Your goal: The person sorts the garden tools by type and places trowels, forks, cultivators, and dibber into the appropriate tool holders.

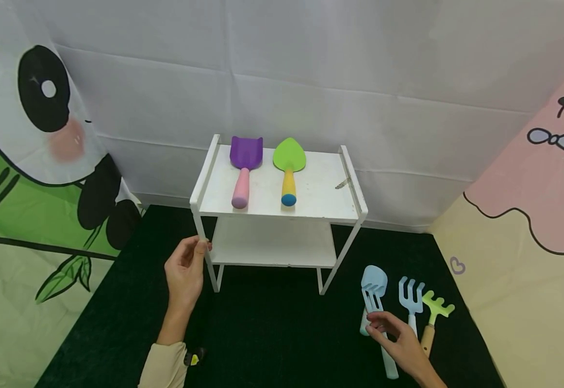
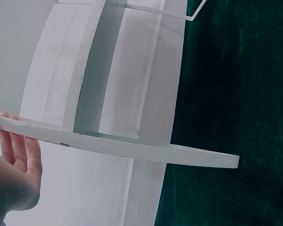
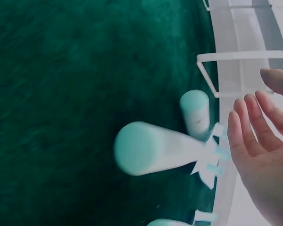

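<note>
My left hand grips the left front leg of a small white two-tier shelf, fingers behind it in the left wrist view. On the top board lie a purple toy shovel with a pink handle and a green toy trowel with a yellow handle and blue end. My right hand hovers with parted fingers and an empty palm over a light blue toy fork. That fork overlaps a light blue toy spade. Beside them lie another blue fork and a green toy rake.
Dark green cloth covers the floor around the shelf. A white sheet wall stands right behind it. Printed cartoon panels flank both sides, including a pink and cream one close to the right-hand tools.
</note>
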The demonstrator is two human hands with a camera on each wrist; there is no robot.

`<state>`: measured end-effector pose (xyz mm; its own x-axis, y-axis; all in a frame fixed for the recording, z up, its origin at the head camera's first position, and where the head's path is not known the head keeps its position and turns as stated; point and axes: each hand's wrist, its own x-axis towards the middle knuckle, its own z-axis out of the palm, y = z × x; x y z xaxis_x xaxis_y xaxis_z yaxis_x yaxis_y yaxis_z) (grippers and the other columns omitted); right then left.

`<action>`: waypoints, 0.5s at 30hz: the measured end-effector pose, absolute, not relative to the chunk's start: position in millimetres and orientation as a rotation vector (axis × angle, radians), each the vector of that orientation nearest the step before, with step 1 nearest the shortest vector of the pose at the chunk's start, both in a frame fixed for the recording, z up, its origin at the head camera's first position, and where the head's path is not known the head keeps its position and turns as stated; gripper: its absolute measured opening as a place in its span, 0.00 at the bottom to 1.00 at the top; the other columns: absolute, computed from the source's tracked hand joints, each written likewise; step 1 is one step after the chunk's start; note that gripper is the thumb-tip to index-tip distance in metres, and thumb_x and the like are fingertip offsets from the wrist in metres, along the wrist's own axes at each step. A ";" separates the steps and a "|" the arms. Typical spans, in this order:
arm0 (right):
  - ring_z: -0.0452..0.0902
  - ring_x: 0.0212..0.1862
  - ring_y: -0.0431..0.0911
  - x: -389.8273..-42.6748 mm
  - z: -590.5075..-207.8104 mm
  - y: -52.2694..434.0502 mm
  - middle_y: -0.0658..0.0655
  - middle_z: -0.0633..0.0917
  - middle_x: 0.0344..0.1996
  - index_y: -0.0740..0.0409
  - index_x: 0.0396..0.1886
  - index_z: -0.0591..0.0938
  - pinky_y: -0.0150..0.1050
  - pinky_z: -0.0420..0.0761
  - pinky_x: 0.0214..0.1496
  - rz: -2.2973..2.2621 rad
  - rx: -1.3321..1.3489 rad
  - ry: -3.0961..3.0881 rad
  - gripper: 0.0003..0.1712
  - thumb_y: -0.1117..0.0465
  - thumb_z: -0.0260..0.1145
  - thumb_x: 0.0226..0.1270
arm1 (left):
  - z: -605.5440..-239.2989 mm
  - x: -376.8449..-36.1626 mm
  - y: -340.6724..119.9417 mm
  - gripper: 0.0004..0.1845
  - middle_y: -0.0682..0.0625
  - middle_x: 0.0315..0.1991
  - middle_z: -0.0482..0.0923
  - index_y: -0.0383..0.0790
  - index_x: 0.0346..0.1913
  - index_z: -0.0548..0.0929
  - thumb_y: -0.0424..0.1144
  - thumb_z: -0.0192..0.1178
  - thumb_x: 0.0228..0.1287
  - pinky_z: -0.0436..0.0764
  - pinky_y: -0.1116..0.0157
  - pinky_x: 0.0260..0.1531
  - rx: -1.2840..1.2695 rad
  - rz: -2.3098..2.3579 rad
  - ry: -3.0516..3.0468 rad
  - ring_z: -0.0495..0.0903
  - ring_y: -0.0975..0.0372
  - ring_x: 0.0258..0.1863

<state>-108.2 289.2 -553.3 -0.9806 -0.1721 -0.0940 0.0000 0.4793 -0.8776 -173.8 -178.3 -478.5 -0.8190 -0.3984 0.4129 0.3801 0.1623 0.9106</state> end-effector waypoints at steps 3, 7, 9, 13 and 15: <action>0.82 0.48 0.42 -104.5 -559.3 294.3 0.56 0.85 0.49 0.61 0.59 0.80 0.36 0.82 0.54 -1.497 -0.079 2.575 0.19 0.56 0.68 0.74 | -479.0 -173.7 -177.8 0.13 0.36 0.44 0.83 0.26 0.50 0.81 0.37 0.56 0.79 0.79 0.75 0.54 0.023 -1.716 -1.868 0.84 0.61 0.45; 0.82 0.47 0.40 -100.8 -566.6 299.8 0.55 0.85 0.49 0.60 0.57 0.81 0.35 0.83 0.52 -1.479 0.011 2.617 0.18 0.58 0.69 0.73 | -480.7 -173.8 -177.9 0.14 0.39 0.44 0.84 0.27 0.50 0.81 0.38 0.57 0.79 0.79 0.74 0.54 0.048 -1.716 -1.875 0.84 0.64 0.44; 0.82 0.47 0.39 -99.1 -569.5 302.5 0.55 0.85 0.50 0.60 0.57 0.81 0.34 0.83 0.52 -1.461 0.043 2.640 0.18 0.59 0.70 0.72 | -480.7 -173.7 -177.9 0.14 0.42 0.43 0.84 0.27 0.50 0.81 0.38 0.56 0.79 0.79 0.74 0.54 0.057 -1.708 -1.879 0.84 0.64 0.44; 0.81 0.49 0.42 -95.9 -574.2 308.2 0.56 0.84 0.52 0.61 0.58 0.80 0.33 0.83 0.51 -1.405 0.086 2.697 0.20 0.61 0.72 0.70 | -479.5 -173.5 -177.8 0.13 0.41 0.43 0.84 0.27 0.50 0.81 0.37 0.56 0.79 0.79 0.74 0.54 0.052 -1.704 -1.879 0.84 0.64 0.44; 0.81 0.51 0.45 -94.6 -576.0 311.0 0.56 0.83 0.53 0.62 0.59 0.80 0.33 0.83 0.50 -1.385 0.117 2.709 0.21 0.62 0.72 0.69 | -479.3 -173.8 -178.0 0.13 0.40 0.43 0.84 0.27 0.50 0.81 0.37 0.56 0.79 0.79 0.74 0.54 0.052 -1.706 -1.879 0.84 0.64 0.45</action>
<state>-94.6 311.0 -576.0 -0.9924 0.0238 -0.1211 0.1121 0.5843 -0.8038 -173.8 -178.0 -479.3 -0.8230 -0.4087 0.3945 0.3533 0.1756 0.9189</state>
